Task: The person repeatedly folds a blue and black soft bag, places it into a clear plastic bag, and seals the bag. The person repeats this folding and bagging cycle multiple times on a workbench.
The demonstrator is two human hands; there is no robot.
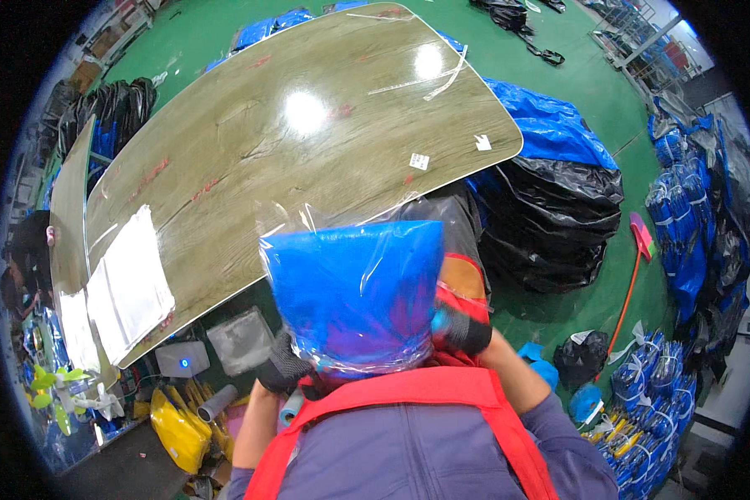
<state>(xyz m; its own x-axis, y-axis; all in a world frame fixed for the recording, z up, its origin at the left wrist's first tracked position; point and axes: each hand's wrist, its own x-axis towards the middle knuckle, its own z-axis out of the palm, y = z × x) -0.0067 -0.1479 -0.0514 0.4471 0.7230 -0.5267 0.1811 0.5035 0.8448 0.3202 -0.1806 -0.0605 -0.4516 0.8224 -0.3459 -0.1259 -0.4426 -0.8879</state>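
Observation:
Close in front of my chest is a clear plastic bag [373, 354] with a folded bright-blue sheet [354, 275] inside it. Loose clear film sticks up past the far edge of the sheet. My left hand [285, 365], in a dark knit glove, is closed on the bag's lower left side. At its right side my right hand [467, 331], gloved too, grips the edge, with its fingers partly hidden. Just beyond the bag lies a large wood-patterned tabletop [250, 150] with rounded corners.
White sheets [132, 283] lie on the tabletop's left end. A black and blue tarp pile [550, 217] stands at the right, near a long orange-handled tool [629, 292]. Tied blue bundles [654, 383] line the right side; yellow packs [179, 425] lie lower left.

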